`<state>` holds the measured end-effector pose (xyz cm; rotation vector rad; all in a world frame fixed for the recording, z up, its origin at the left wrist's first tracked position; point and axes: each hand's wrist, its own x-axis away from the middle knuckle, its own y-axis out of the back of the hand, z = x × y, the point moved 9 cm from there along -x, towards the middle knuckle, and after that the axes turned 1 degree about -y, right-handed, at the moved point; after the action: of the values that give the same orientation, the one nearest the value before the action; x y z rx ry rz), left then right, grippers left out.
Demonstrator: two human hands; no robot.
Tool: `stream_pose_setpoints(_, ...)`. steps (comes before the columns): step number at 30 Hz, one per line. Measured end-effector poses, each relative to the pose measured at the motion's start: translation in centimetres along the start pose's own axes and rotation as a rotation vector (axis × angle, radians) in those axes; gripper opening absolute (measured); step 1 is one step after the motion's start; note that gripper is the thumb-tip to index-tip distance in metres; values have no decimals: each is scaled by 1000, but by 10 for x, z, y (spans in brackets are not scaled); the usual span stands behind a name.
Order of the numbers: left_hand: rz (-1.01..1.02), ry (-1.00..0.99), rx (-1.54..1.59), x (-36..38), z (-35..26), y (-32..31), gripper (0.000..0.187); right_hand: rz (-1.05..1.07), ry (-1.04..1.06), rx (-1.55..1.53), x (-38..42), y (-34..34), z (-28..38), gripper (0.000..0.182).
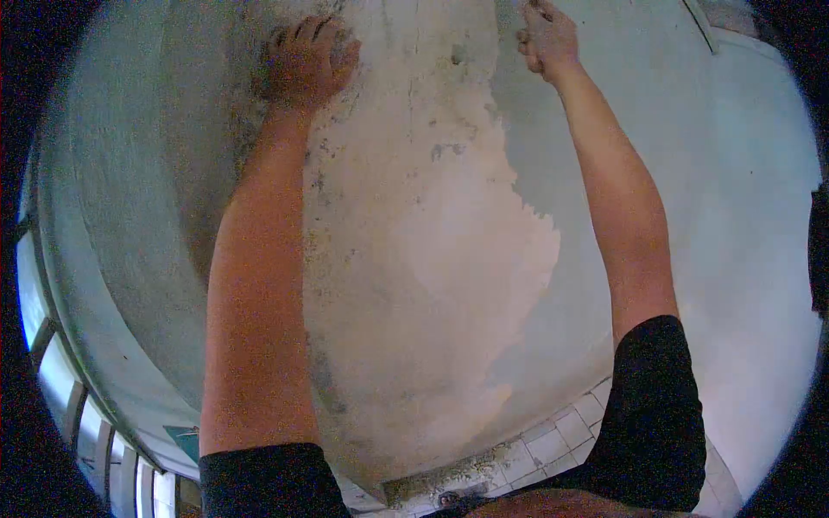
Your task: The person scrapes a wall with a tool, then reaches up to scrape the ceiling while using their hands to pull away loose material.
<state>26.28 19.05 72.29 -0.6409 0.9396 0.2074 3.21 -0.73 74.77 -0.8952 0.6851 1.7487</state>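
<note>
My left hand [309,65] reaches up to the wall [432,250], its fingers spread and seeming to rest on the surface. Around it the wall is stained dark, with worn, pitted spots. To the right, my right hand [551,43] is raised close to the wall at the top edge of the view. Its fingers are curled closed, and whatever they may hold cannot be made out. Between the hands runs a bare pinkish-beige patch [475,233] with a ragged edge, bordered on the right by grey-green paint.
White tiles [548,445] run along the bottom of the wall. At lower left is a barred, bright opening [91,423], with a small green object [183,440] near it. A narrow strip [701,26] shows at upper right, and a dark object [819,250] at the right edge.
</note>
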Motion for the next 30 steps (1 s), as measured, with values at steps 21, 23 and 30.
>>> stream_pose_setpoints(21, 226, 36, -68, -5, 5, -15, 42, 691, -885, 384, 684, 123, -413, 38)
stream_pose_setpoints(23, 257, 102, -44, -11, 6, -2, 42, 363, -1223, -111, 599, 109, -343, 47)
stream_pose_setpoints(30, 391, 353, 338, 28, -100, 72, 30, 448, -924, -343, 516, 79, -368, 59)
